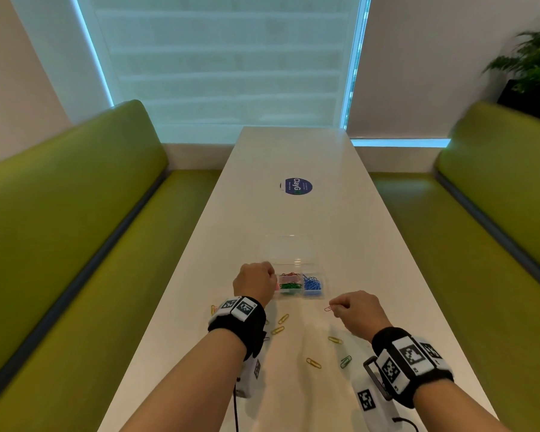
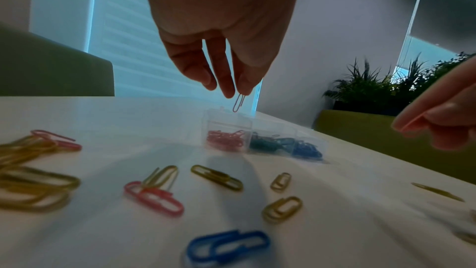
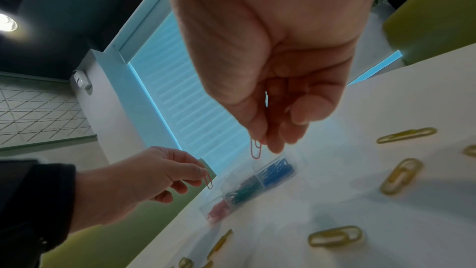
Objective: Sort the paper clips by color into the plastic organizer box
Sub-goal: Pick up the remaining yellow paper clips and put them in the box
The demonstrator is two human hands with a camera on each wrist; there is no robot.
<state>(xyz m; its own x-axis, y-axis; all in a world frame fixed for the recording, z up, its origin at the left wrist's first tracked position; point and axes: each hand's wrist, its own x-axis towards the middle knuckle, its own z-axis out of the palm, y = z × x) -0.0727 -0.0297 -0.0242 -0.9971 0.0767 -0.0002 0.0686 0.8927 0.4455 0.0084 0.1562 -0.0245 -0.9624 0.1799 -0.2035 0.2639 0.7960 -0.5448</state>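
Note:
A clear plastic organizer box (image 1: 313, 295) lies mid-table with its lid (image 1: 289, 247) open; it holds pink, green and blue clips in separate compartments. My left hand (image 1: 272, 283) hovers at the box's left end. In the left wrist view my left hand (image 2: 237, 93) pinches a red paper clip (image 2: 239, 103) above the pink compartment (image 2: 226, 140). My right hand (image 1: 332, 307) is in front of the box's right corner and pinches another red clip (image 1: 327, 309), which hangs from its fingertips (image 3: 257, 140) as the red clip (image 3: 255, 149) in the right wrist view.
Loose clips lie on the white table (image 1: 293, 213) between my wrists: several yellow clips (image 1: 282, 318), a green clip (image 1: 345, 361), a blue clip (image 2: 229, 246) and a pink clip (image 2: 154, 198). Green benches (image 1: 60, 213) flank the table. A round blue sticker (image 1: 298, 186) sits farther back.

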